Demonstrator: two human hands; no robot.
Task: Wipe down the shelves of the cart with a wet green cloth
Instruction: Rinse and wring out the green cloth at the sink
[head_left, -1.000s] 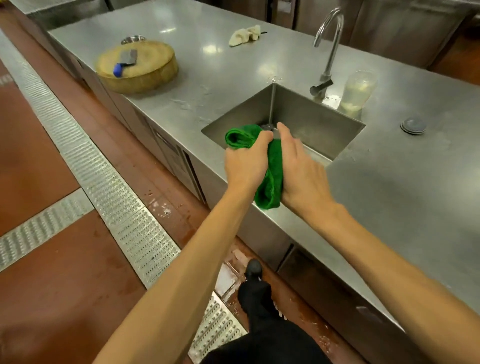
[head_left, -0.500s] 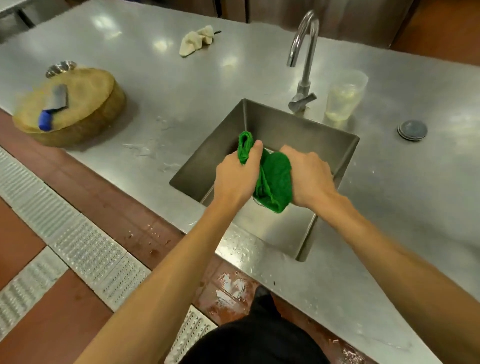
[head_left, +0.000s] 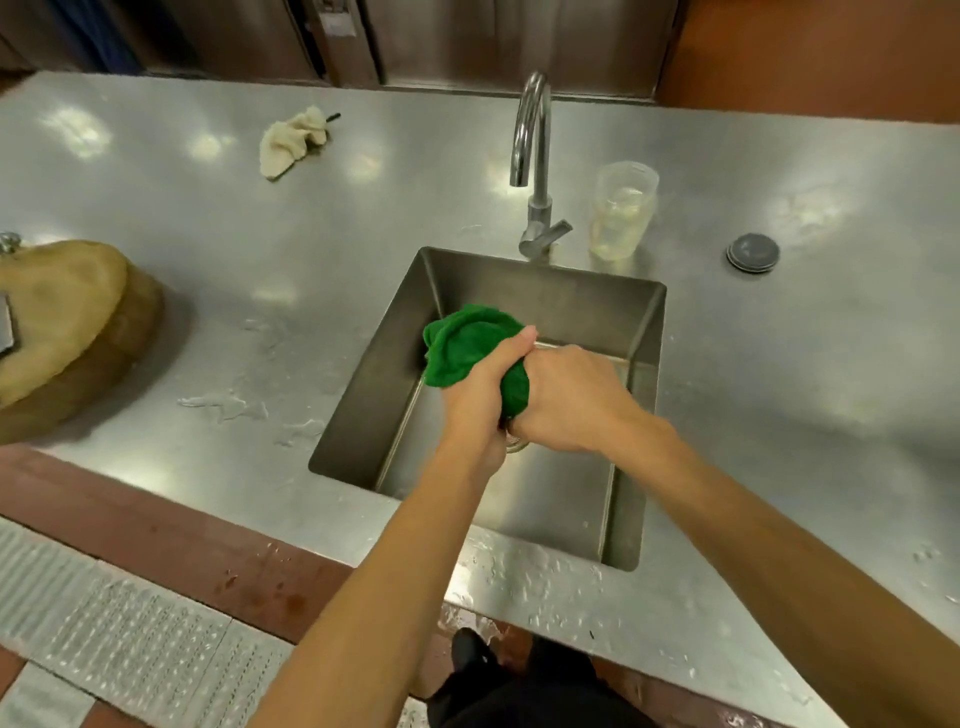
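Note:
A bunched green cloth (head_left: 462, 345) hangs over the steel sink (head_left: 644, 395), held by both hands. My left hand (head_left: 480, 395) grips its middle, with the loose end sticking out to the upper left. My right hand (head_left: 569, 400) grips the other end, pressed close against the left. The cloth looks twisted between them. No cart is in view.
The curved tap (head_left: 532, 166) stands behind the sink with a clear plastic cup (head_left: 621, 215) to its right. A beige rag (head_left: 293, 143) lies at the back left, a round wooden chopping block (head_left: 67, 322) at the left edge, a grey disc (head_left: 753, 252) on the right. Water drops spot the counter (head_left: 260, 260).
I have stepped round to face the sink square on. Both hands moved with the cloth over the basin, drew tight together and now twist it.

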